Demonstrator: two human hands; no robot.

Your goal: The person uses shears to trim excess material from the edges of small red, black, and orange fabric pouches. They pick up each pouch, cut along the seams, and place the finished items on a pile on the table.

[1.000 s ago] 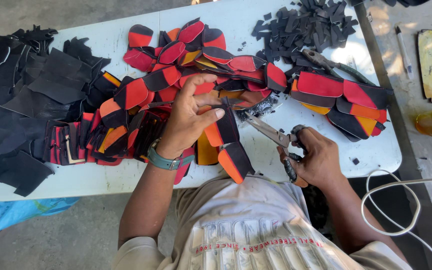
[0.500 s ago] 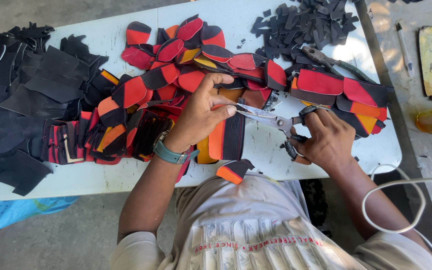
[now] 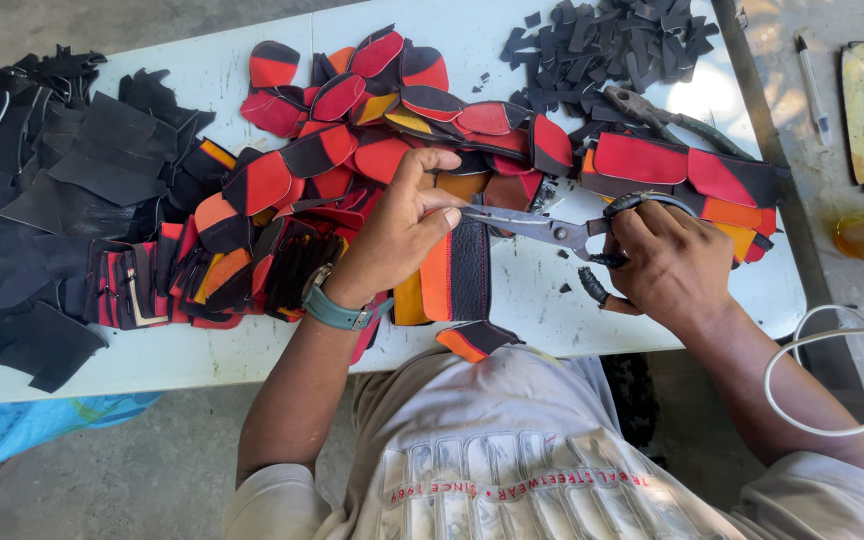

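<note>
Left hand [image 3: 392, 235] pinching orange-and-black leather strip [image 3: 455, 275], right hand [image 3: 664, 262] gripping scissors [image 3: 542, 227], blades at strip's top, over white desk [image 3: 562, 310]

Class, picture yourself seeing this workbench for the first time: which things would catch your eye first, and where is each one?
First, the heap of red, orange and black leather pieces across the middle of the white table. Just below it, the right hand works scissors on an orange-and-black strip that the left hand pinches. Black offcuts lie top right.
</note>
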